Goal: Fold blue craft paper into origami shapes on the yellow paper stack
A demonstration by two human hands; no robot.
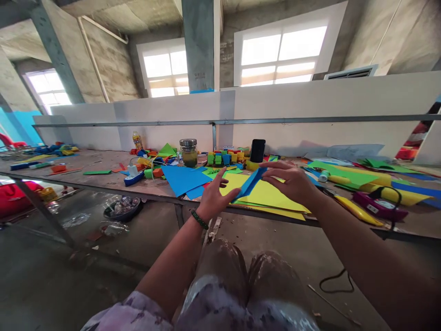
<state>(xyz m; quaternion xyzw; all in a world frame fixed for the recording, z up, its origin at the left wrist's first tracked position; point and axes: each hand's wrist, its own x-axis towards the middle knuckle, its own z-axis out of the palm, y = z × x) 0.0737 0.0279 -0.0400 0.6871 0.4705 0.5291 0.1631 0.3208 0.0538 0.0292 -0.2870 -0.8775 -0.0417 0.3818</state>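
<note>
A narrow folded blue sheet (251, 185) is held up at a slant between my two hands, over the table's front edge. My left hand (216, 196) grips its lower end, thumb along the blue piece and index finger raised. At the upper end, my right hand (289, 180) pinches it between thumb and fingertips. Beneath it lie several large yellow sheets (275, 195), partly jutting over the edge. Left of these rest flat blue sheets (184, 179). Whether the folded piece is paper or thin foam I cannot tell.
Behind the sheets stand a lidded glass jar (189, 154), small coloured blocks (225, 159) and an upright phone (257, 150). A blue stapler-like tool (133, 179) lies left. On the right are green sheets (347, 174), a yellow tube-like item (358, 211) and a purple box (379, 207) with a black cord.
</note>
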